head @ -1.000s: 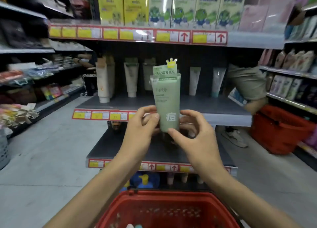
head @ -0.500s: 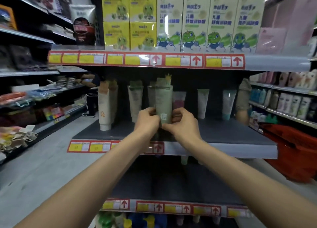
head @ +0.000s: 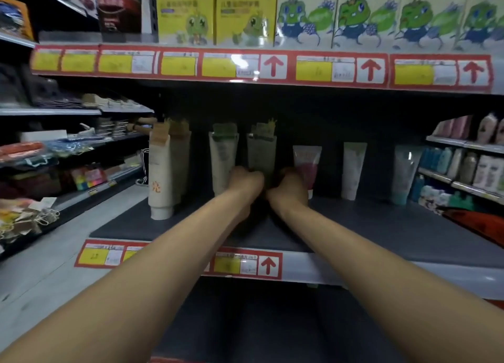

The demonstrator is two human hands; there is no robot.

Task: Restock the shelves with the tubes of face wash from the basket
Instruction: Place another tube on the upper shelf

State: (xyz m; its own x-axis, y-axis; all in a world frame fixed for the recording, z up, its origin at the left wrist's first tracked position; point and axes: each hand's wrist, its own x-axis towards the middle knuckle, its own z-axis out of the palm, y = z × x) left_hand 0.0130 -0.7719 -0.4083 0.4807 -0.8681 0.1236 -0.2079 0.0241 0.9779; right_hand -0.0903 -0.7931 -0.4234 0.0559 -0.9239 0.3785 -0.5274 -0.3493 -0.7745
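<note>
A pale green tube of face wash [head: 261, 151] with a small crown tag stands upright deep on the dark middle shelf [head: 381, 231]. My left hand [head: 245, 181] and my right hand [head: 289, 185] both grip its lower end, one on each side; its cap is hidden behind my fingers. A similar green tube [head: 223, 160] stands just to its left, and a pink tube [head: 307, 166] just to its right. The basket is out of view, apart from a thin red sliver at the bottom edge.
Tall cream tubes [head: 161, 177] stand at the shelf's left end; a white tube [head: 353, 169] and a clear one [head: 403, 177] stand to the right. Boxed goods fill the shelf above [head: 245, 16]. A red basket [head: 477, 223] sits at the right. Side aisles hold more stock.
Both hands have carried the green tube forward from in front of my chest to the back of the middle shelf, between the green and pink tubes. My view has moved closer and up.
</note>
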